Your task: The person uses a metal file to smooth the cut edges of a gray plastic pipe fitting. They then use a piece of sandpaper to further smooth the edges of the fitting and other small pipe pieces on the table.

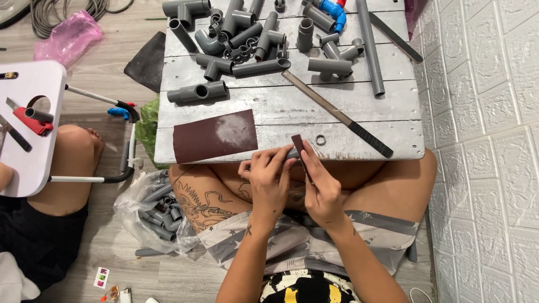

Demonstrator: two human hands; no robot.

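I'm steadying a short grey pipe piece [290, 152] in my closed left hand [269, 179] | right hand [321, 188] pinching a sandpaper strip [301, 154] against its end for rubbing.

Improvised home workshop, floor-level. Low whitewashed plank bench [359, 115] set on wood-look floor [106, 73], worker seated cross-legged at near edge. Far half of bench loaded with grey plastic pipe fittings [247, 42] and straight pipe lengths [369, 45]. Long flat file [337, 114] and brown sandpaper sheet [215, 134] on near half. Clear bag of more fittings [154, 210] on floor, left. Hacksaw [120, 140] beside bench, left. White tiled wall [488, 140], right. Coiled cable [67, 11] far left.
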